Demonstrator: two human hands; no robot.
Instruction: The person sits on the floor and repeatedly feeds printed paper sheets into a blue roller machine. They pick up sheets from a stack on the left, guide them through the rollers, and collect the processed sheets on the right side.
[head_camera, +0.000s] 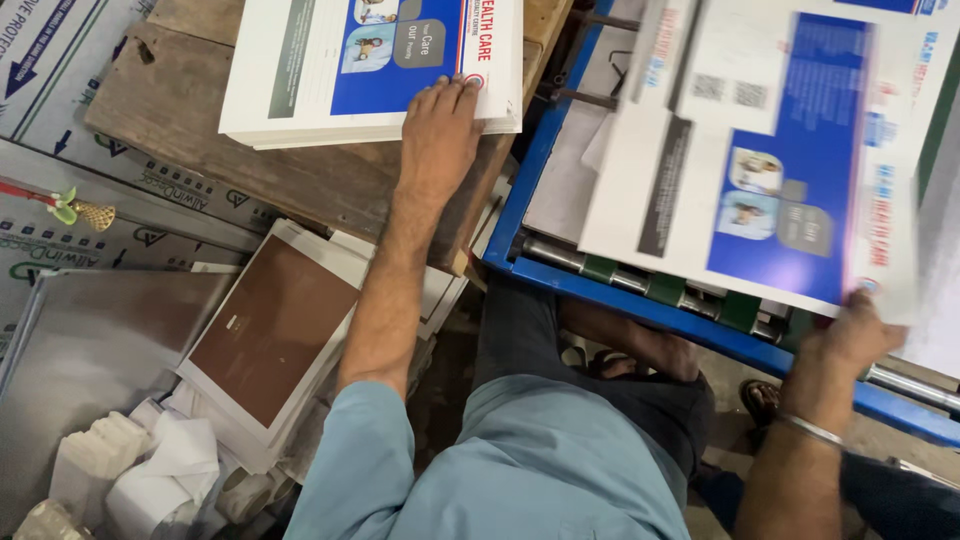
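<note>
My left hand (438, 128) lies flat, fingers together, on the near right corner of a stack of white and blue printed sheets (330, 70) that rests on a worn wooden board (250, 165). My right hand (855, 335), with a metal bangle on the wrist, grips the near corner of a single white and blue printed sheet (770, 150). That sheet is blurred and lies over the feed of a blue-framed machine (560, 275).
Green and metal rollers (660, 288) run along the machine's near edge. A pile of brown-faced white cards (270, 330) sits at lower left beside crumpled white paper (160, 475) and a grey metal plate (90, 340). Feet in sandals (640, 350) show under the machine.
</note>
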